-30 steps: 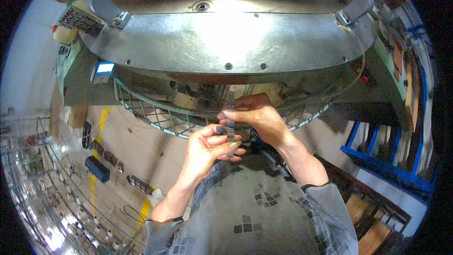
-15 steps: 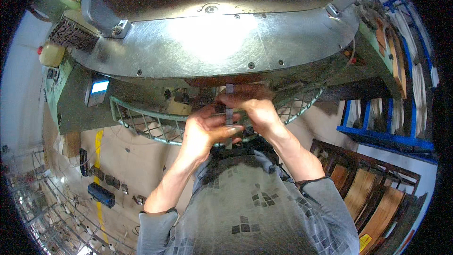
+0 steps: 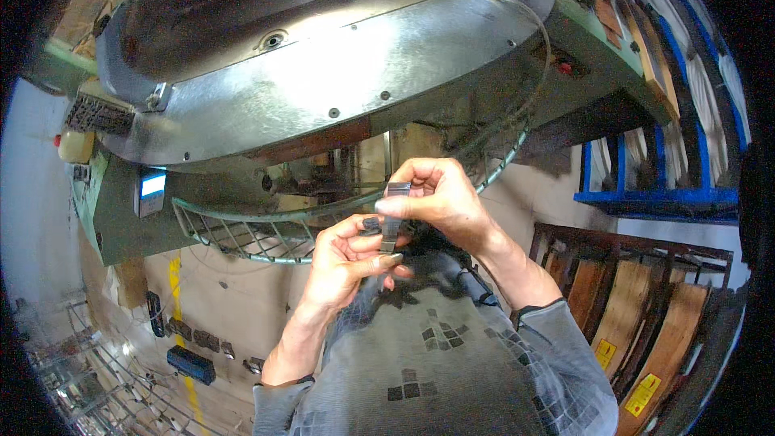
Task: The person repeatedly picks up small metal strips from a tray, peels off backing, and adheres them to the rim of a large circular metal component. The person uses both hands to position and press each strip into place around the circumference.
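A short, narrow grey strip (image 3: 391, 228) with crosswise divisions, like a row of small metal pieces, stands lengthwise between my hands, in front of my body. My left hand (image 3: 335, 262) is closed on its lower part, thumb pressed across it. A small dark piece (image 3: 371, 224) shows by the left fingertips; whether it is separate from the strip I cannot tell. At the upper end, my right hand (image 3: 442, 203) pinches the strip between thumb and fingers. The exact kind of strip is too small to make out.
Ahead is a broad metal machine plate (image 3: 274, 97) with a curved front edge. Beneath it runs a curved green rail (image 3: 242, 257) with a lattice. A small lit screen (image 3: 152, 186) is at left. Blue racks (image 3: 662, 196) and a dark rack of wooden boards (image 3: 626, 307) stand at right.
My view has turned, so the machine plate now slants. The hands have come slightly lower, away from the plate's edge, and the right hand now pinches the strip's upper end more plainly.
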Tool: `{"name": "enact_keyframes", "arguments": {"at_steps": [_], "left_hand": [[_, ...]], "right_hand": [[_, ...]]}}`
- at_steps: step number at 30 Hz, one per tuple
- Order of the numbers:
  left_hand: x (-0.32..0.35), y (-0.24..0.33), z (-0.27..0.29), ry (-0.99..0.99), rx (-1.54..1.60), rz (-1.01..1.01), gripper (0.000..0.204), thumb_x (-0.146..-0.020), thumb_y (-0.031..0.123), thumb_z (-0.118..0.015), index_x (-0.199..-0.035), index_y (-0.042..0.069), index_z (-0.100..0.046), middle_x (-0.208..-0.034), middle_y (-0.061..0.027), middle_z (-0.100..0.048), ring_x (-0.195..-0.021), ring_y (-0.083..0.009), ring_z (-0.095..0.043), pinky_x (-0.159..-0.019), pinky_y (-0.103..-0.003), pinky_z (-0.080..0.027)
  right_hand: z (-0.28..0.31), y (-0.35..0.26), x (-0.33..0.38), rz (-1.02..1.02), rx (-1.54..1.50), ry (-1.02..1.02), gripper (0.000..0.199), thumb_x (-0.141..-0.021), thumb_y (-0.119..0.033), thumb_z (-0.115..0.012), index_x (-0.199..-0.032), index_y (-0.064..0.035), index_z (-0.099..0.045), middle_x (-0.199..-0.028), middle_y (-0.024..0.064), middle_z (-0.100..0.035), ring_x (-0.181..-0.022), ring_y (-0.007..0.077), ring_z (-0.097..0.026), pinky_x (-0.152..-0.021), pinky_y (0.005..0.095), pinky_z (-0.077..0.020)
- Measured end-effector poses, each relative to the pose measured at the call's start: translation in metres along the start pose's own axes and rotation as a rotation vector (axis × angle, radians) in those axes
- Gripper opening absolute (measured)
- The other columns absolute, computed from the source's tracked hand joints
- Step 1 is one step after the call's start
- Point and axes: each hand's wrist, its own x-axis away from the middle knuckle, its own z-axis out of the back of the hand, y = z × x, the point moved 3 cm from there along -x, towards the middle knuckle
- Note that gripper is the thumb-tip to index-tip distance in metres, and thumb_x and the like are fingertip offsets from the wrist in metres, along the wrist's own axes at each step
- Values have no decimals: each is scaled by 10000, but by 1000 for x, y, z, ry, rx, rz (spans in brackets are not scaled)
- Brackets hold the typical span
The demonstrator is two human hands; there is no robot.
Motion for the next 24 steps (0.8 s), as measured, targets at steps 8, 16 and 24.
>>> {"name": "enact_keyframes", "arguments": {"at_steps": [8, 16, 24], "left_hand": [[-10, -12, -15, -93, -4, 67, 413, -848, -90, -695, -1231, -36, -553, -1109, -233, -712, -794, -309, -748, -573, -329, -605], [-16, -14, -24, -3, -26, 13, 418, -801, -122, -703, -1185, -9, -581, -1078, -257, -713, -726, -331, -740, -507, -362, -585], [-20, -13, -24, 25, -31, -50, 387, -813, -104, -715, -1169, -16, -594, -1066, -237, -722, -752, -320, -743, -541, -355, -600]], "right_hand": [[25, -7, 16, 37, 174, 86, 226, -901, -203, -752, -978, 7, -722, -828, 1, -694, -688, 54, -583, -629, 222, -472], [34, -8, 24, 91, 45, 64, 133, -909, -122, -730, -942, 4, -703, -864, 2, -693, -729, 53, -595, -688, 216, -488], [42, -4, 14, 112, 40, 82, 157, -903, -163, -744, -916, -7, -730, -820, 0, -692, -687, 45, -596, -620, 215, -480]]}}
